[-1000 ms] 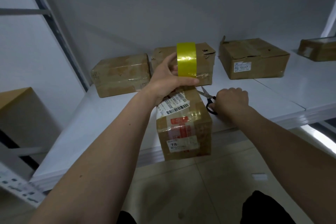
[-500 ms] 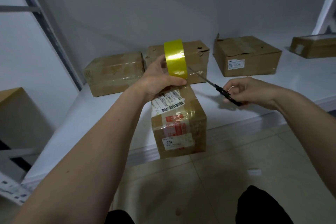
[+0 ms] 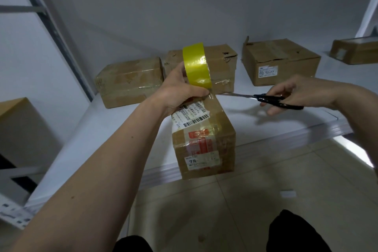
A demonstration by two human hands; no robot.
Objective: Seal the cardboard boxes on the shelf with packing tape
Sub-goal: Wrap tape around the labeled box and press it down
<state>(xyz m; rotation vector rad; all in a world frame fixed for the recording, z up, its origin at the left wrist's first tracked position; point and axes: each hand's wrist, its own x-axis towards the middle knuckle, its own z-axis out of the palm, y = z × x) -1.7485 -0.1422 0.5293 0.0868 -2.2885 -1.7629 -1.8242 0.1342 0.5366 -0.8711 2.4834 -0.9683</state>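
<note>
A small cardboard box (image 3: 204, 139) with shipping labels and a strip of clear tape along its top stands at the front edge of the white shelf (image 3: 102, 129). My left hand (image 3: 180, 90) grips a yellow roll of packing tape (image 3: 196, 67) upright over the box's far end, thumb pressing near the tape strip. My right hand (image 3: 302, 92) holds black-handled scissors (image 3: 266, 99) to the right, blades pointing left toward the tape just under the roll.
Three more cardboard boxes stand along the back of the shelf: one at left (image 3: 131, 82), one behind the roll (image 3: 221, 67), one at right (image 3: 280, 61). Another box (image 3: 356, 50) lies far right. A shelf upright (image 3: 61, 43) rises at left. Tiled floor lies below.
My right hand picked the scissors up off the shelf, lifted them and swung the blades left toward the tape below the roll. My left hand kept the roll over the box.
</note>
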